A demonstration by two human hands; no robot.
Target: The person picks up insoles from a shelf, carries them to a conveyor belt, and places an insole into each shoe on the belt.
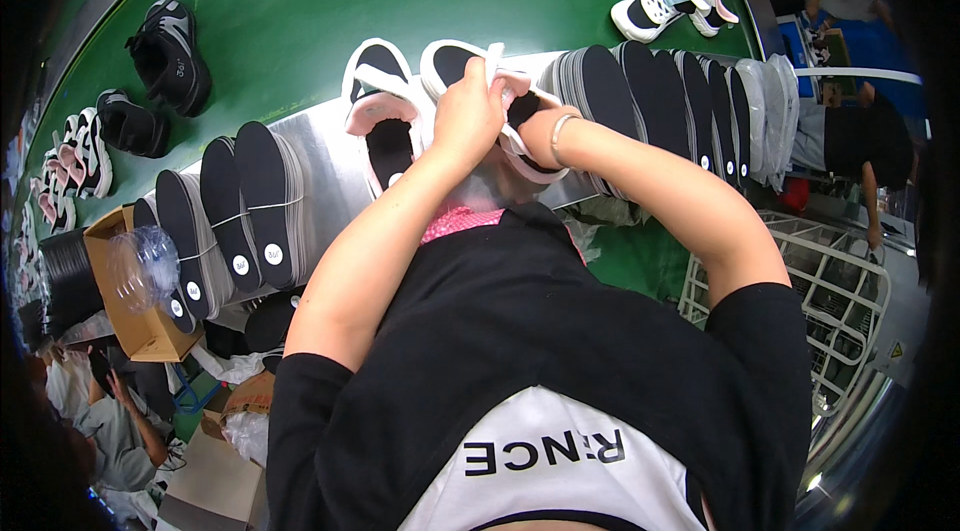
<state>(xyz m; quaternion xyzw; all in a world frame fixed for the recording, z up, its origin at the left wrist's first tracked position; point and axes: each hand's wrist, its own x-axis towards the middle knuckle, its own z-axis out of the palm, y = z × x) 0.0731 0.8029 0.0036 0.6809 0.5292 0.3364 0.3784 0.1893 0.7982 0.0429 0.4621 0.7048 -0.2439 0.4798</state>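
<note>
Two hands (pixel 480 106) gripping pink-white shoe (pixel 520 121); round white labels (pixel 272 254) on insoles.

Shoe factory: green conveyor belt (pixel 300 21), insole stacks (pixel 240 206), unfinished shoes (pixel 165 56).

overhead lighting, even and fairly bright across the centre. one small glare spot on the green conveyor belt (pixel 300 1) near the top; softer sheen on the metal ledge (pixel 330 166). shadows short and diffuse. strong fisheye distortion: straight edges bow, corners fall to black vignette. centre reasonably sharp; rim areas soft and dim, lower left darkest. slight blur on the clear plastic bottle (pixel 140 266).
</note>
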